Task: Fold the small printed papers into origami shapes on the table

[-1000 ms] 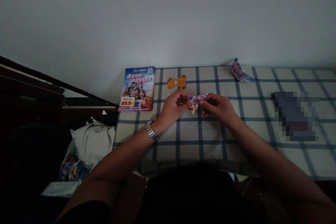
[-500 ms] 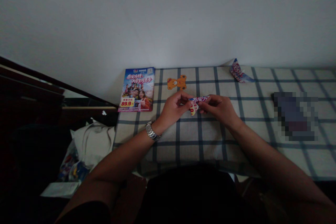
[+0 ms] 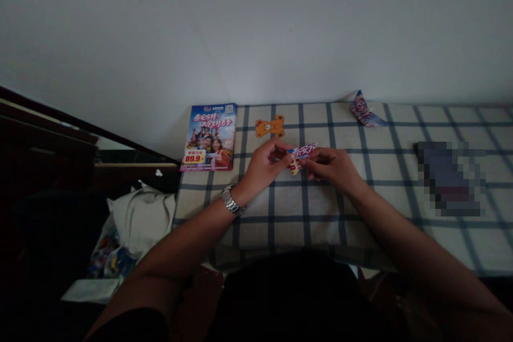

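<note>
A small folded paper flyer (image 3: 302, 153), printed in blue, pink and yellow, is held just above the checked tablecloth. My left hand (image 3: 269, 159) pinches its left side between thumb and fingers; a metal watch (image 3: 232, 200) sits on that wrist. At the flyer's lower right, my right hand (image 3: 332, 167) pinches the edge with thumb and forefinger. Parts of the paper are hidden by the fingers. Behind my left hand lies an orange bear-shaped picture (image 3: 270, 126). A stack of matching flyers (image 3: 210, 136) lies to the left.
A folded flyer piece (image 3: 364, 111) rests near the wall at the back right. On the right of the checked tablecloth (image 3: 320, 208) is a blurred dark flat object (image 3: 449, 177). Bags (image 3: 140, 219) stand low on the left, beside a dark wooden frame (image 3: 48, 139).
My right fingers have shifted slightly down along the flyer, uncovering its pointed upper right corner. My left hand keeps its pinch in nearly the same place.
</note>
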Tool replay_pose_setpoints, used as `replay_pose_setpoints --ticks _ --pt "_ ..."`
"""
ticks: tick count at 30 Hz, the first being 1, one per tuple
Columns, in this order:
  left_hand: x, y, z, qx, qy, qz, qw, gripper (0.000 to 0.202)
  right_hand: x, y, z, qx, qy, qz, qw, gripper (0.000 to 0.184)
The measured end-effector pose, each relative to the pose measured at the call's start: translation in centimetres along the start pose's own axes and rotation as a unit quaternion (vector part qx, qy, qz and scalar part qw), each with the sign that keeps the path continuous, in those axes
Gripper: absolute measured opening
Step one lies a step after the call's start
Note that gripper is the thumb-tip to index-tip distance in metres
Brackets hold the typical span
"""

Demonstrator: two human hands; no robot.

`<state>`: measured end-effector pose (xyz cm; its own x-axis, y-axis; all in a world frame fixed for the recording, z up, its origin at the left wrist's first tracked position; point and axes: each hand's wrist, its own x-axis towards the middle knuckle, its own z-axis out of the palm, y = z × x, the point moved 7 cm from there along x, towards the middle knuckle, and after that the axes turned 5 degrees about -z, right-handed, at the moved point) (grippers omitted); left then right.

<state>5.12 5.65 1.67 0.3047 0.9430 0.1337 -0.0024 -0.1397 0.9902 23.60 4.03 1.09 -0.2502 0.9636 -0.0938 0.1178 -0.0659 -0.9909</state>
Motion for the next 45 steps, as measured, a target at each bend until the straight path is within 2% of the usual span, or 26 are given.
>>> replay_pose_setpoints --ticks 9,17,22,39,45 --pt "0.16 -0.01 -0.06 -0.014 -0.017 -0.016 1.000 0.031 0.00 -0.09 -0.30 -0.014 0.003 -0.016 1.000 0.035" --pt "0.08 -0.33 -0.07 -0.034 0.000 -0.038 0.999 0.036 0.07 -0.10 -0.21 -0.007 0.008 -0.015 1.000 0.041" --pt "0.10 -0.34 -0.35 -0.028 0.019 -0.034 0.999 0.036 -0.11 0.20 0.23 -0.028 -0.022 0.001 0.999 0.041" --pt "0.37 -0.57 -0.40 -0.045 -0.008 -0.052 0.998 0.036 0.08 -0.16 0.09 -0.034 -0.035 -0.029 0.998 0.036" --pt "0.33 -0.96 -0.20 -0.070 -0.015 -0.062 0.996 0.037 0.13 -0.10 0.11 -0.022 -0.033 -0.018 0.999 0.037"
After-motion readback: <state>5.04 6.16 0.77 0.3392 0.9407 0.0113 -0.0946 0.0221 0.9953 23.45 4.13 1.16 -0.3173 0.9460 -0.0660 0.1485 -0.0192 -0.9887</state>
